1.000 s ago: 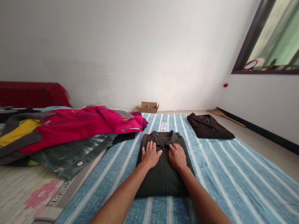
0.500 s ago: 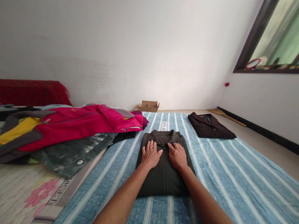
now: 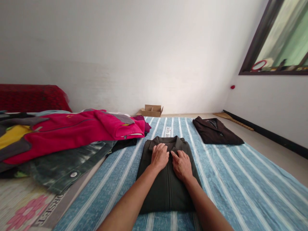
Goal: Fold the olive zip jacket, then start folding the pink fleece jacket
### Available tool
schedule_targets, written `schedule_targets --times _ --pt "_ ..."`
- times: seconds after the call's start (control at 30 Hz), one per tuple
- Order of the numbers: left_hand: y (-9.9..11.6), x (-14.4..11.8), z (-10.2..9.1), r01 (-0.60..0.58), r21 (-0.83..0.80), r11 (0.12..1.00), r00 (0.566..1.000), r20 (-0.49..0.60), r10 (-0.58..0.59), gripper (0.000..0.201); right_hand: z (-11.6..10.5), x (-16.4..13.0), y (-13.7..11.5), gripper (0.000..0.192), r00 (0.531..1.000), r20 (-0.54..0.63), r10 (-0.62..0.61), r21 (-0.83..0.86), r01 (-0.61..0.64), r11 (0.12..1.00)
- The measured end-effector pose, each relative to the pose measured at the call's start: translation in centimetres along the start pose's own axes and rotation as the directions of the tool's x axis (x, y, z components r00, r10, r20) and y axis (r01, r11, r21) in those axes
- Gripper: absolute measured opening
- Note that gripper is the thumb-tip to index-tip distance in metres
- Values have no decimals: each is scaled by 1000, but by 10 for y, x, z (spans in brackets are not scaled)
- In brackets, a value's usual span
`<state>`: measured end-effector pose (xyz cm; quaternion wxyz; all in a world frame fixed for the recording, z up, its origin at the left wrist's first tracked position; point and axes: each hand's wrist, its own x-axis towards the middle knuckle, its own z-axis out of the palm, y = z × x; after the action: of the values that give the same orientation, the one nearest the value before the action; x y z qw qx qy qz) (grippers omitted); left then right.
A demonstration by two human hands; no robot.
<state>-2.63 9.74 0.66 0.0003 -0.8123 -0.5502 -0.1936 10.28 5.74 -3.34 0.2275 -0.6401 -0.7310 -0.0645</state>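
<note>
A dark grey-green zip jacket (image 3: 160, 192) lies folded flat in front of me, collar away from me and zip running down its middle. My left hand (image 3: 159, 157) is at the left side of its collar, fingers bent and close together on the cloth. At the right collar tip, my right hand (image 3: 182, 163) has its thumb and fingers drawn in on the fabric beside the zip top. Both fingertips touch the jacket; the cloth under them is hidden. Beyond to the right rests a folded dark brown garment (image 3: 214, 131).
The jacket lies on a blue-and-white striped sheet (image 3: 115, 179). On the left is a heap with a pink fleece jacket (image 3: 72, 131) over a dark denim garment (image 3: 64, 170). A cardboard box (image 3: 152, 111) stands by the back wall, and a red-covered object (image 3: 31, 98) at far left.
My left hand has slid a little right and up to the collar, its spread fingers now bent together. My right hand has barely moved. The view has shifted slightly.
</note>
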Motion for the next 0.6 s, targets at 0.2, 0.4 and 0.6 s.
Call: schedule_targets --times 0.2,0.4,0.6 --pt "3 26 18 64 -71 995 997 46 -61 21 1 0 1 44 1000 0 -2 29 2 1000" --pt "-4 24 32 108 -132 985 994 15 -107 18 7 -1 4 42 999 -38 3 71 -1 997" --pt "-4 19 34 109 -220 969 991 -53 -123 8 14 0 7 34 997 -64 35 110 -27 994"
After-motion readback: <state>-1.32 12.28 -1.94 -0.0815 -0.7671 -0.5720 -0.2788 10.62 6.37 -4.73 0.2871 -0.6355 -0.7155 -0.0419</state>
